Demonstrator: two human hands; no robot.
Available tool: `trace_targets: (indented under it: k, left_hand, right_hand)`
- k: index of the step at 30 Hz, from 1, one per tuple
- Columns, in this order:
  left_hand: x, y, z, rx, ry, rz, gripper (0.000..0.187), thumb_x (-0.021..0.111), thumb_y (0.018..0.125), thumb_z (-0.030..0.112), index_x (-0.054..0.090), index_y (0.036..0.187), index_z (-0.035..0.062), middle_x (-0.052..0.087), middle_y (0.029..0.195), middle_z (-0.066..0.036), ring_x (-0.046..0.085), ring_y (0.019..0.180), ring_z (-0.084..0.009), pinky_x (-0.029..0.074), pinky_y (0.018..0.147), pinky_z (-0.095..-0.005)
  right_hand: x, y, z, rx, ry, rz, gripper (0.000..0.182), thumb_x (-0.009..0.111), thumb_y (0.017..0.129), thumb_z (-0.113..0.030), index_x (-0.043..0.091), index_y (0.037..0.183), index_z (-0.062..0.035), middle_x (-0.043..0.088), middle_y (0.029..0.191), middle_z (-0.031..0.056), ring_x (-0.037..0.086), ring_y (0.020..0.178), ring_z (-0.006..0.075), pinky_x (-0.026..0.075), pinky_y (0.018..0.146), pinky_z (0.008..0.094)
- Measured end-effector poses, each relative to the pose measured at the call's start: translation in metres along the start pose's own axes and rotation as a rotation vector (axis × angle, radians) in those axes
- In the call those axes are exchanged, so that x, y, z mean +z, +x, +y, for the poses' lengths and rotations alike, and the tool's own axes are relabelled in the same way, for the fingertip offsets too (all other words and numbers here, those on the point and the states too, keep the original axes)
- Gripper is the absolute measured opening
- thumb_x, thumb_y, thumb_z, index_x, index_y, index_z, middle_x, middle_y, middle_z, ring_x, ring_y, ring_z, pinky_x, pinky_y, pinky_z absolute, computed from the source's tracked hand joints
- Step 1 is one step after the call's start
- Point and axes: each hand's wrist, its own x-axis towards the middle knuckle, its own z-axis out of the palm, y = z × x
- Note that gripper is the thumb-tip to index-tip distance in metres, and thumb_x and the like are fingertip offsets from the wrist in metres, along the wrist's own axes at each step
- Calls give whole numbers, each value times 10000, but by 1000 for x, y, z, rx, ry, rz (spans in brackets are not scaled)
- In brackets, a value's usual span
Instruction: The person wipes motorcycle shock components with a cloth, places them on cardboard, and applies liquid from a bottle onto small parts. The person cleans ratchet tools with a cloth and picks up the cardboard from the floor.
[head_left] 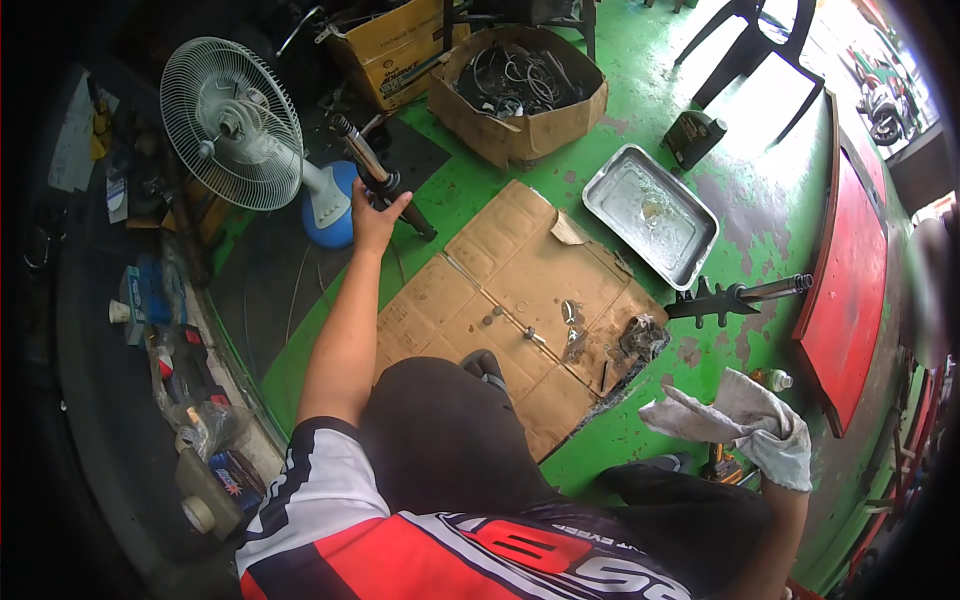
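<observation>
My left hand is closed around a motorcycle fork leg, which it holds tilted beside the fan's blue base. The leg has a shiny inner tube and a dark lower part. A white, stained rag hangs over my right hand and is gripped in it; the fingers are hidden under the cloth. Between my hands, a flattened cardboard sheet lies on the floor with small metal parts and oily stains. A second fork leg rests at the cardboard's right edge.
A standing fan is at the upper left. Behind the cardboard are a box of cables, a metal tray and a dark oil bottle. A red panel stands at right. A yellow-black power tool is near my right leg.
</observation>
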Motion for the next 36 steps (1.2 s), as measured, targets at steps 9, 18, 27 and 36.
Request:
trace_targets:
  k: [9,18,27,36]
  left_hand:
    - [-18,-21,-44,-85,29,19,956,913,737,293,344,1453,12,439,1402,-236,531,1237,-303,449,1036,-425]
    - [-18,-123,46,-208,-39,-454,376,717,946,278,496,704,93,438,610,47,422,531,-48,345,480,-241]
    - [84,-78,273,285,163,-1284,306,790,837,286,652,900,20,668,771,-98,655,720,-198,523,692,-322]
    - [292,-168,275,542,254,-1466,863,836,782,405,418,1452,56,523,1397,-204,557,1250,-320,456,1060,-425]
  right_hand:
    - [-11,12,67,-262,-171,76,642,880,704,-116,604,1272,-4,670,1143,64,620,1036,153,515,936,316]
    - [-62,-25,58,-274,-72,361,872,956,570,-169,564,1328,8,629,1287,100,587,1181,199,463,1039,337]
    - [-78,-40,102,-398,203,551,595,817,804,-154,569,1320,7,641,1255,94,602,1125,176,484,1019,352]
    - [-89,-68,100,-341,-5,675,567,812,777,-155,593,1277,-1,650,1211,108,610,1106,214,490,996,361]
